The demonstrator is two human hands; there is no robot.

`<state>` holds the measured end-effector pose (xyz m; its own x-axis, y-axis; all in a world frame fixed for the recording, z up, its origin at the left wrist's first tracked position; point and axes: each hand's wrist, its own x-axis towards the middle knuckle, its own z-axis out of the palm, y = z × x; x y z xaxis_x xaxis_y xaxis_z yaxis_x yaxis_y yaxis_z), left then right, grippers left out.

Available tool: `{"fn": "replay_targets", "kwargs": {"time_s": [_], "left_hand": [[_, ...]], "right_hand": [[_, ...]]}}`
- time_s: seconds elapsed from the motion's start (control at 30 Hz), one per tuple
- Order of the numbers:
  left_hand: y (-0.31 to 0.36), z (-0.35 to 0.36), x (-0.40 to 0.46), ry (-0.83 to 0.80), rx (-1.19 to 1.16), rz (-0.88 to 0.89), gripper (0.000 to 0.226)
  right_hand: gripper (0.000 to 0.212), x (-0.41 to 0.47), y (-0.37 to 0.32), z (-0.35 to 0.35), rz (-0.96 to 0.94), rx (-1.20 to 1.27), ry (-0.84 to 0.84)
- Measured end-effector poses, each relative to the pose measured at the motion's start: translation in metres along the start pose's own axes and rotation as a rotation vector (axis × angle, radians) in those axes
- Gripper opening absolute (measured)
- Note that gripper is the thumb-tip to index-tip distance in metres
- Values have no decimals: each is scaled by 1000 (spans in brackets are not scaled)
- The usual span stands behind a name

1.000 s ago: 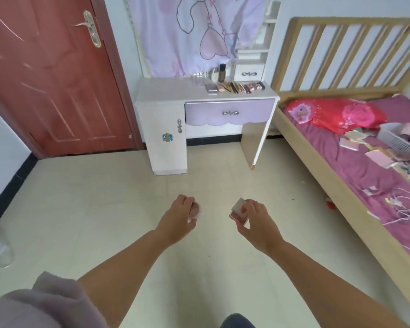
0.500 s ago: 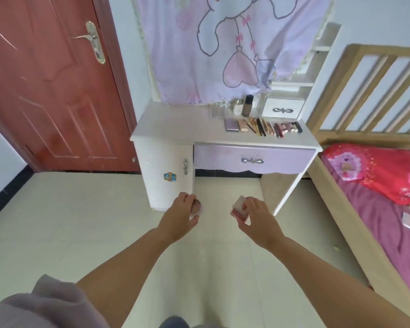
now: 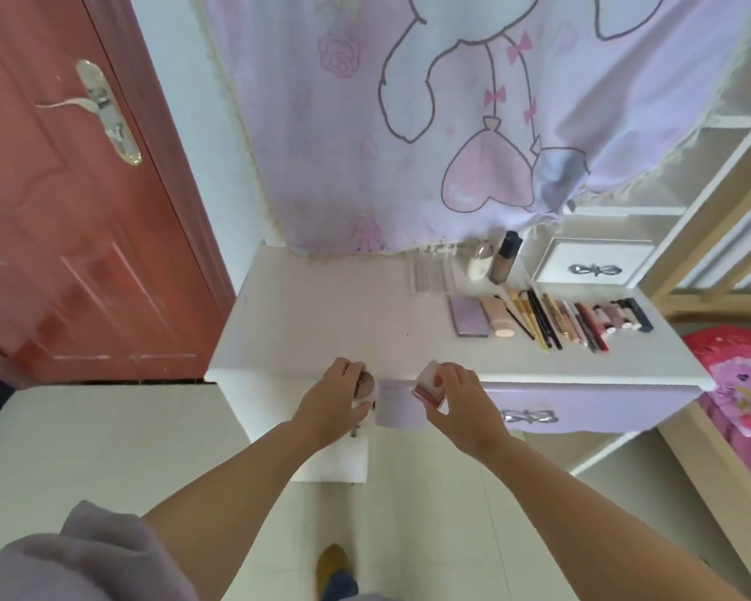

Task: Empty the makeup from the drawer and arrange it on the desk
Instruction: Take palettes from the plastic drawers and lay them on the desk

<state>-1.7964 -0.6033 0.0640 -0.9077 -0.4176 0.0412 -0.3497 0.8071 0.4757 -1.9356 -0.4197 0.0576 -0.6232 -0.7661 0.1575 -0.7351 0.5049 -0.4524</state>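
Observation:
My left hand [image 3: 332,399] is closed around a small round compact [image 3: 366,386] with a pinkish-brown top. A small square pink and white compact [image 3: 428,381] sits in the grip of my right hand [image 3: 456,401]. Both hands hover at the front edge of the white desk [image 3: 321,331]. A row of makeup lies on the desk's right half: a lilac palette [image 3: 469,316], a beige tube [image 3: 497,316], pencils and brushes [image 3: 538,318], lipsticks [image 3: 616,316]. A foundation bottle [image 3: 504,258] stands behind them. The lilac drawer [image 3: 582,412] below is shut.
A red door [image 3: 61,210] stands to the left. A lilac cartoon curtain [image 3: 452,114] hangs over the desk's back. A small white drawer box [image 3: 590,264] sits at the back right. A wooden bed frame [image 3: 712,461] with pink bedding [image 3: 738,375] lies to the right.
I have walked up to the desk. It was across the room and now lies right under my hands. Both hands still hold their compacts.

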Motion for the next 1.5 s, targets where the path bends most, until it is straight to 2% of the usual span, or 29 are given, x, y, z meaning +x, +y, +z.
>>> {"fn": "replay_targets", "kwargs": {"time_s": [0.17, 0.33, 0.47, 0.63, 0.73, 0.83, 1.0, 1.07, 1.17, 1.27, 1.37, 1.5], "left_hand": [[-13, -12, 101, -92, 8, 39, 46], [-12, 3, 172, -156, -5, 65, 48], [-7, 20, 221, -189, -4, 43, 47], [-11, 45, 265, -223, 70, 8, 46], [-21, 62, 270, -241, 126, -38, 47], [-30, 75, 269, -221, 155, -37, 53], [-44, 78, 249, -220, 112, -66, 81], [-55, 77, 229, -177, 185, -116, 77], [-66, 80, 205, -196, 285, -164, 78], [-71, 84, 202, -194, 327, -162, 74], [-70, 87, 201, -191, 366, -166, 75], [-70, 87, 200, -194, 376, -174, 75]], "right_hand": [[32, 83, 18, -2, 151, 15, 5], [34, 143, 51, 2, 217, -23, -37], [32, 189, 75, 7, 192, -84, -109], [33, 225, 102, 19, 52, -238, -230], [36, 228, 112, 27, 4, -302, -266], [33, 227, 117, 31, -40, -287, -197], [37, 228, 122, 31, -6, -286, -186], [40, 231, 123, 31, -5, -313, -208], [44, 236, 120, 30, -1, -380, -270], [36, 237, 112, 24, 1, -329, -199], [25, 223, 99, 21, -80, -246, -99], [26, 190, 81, 33, -180, -276, -185]]}}
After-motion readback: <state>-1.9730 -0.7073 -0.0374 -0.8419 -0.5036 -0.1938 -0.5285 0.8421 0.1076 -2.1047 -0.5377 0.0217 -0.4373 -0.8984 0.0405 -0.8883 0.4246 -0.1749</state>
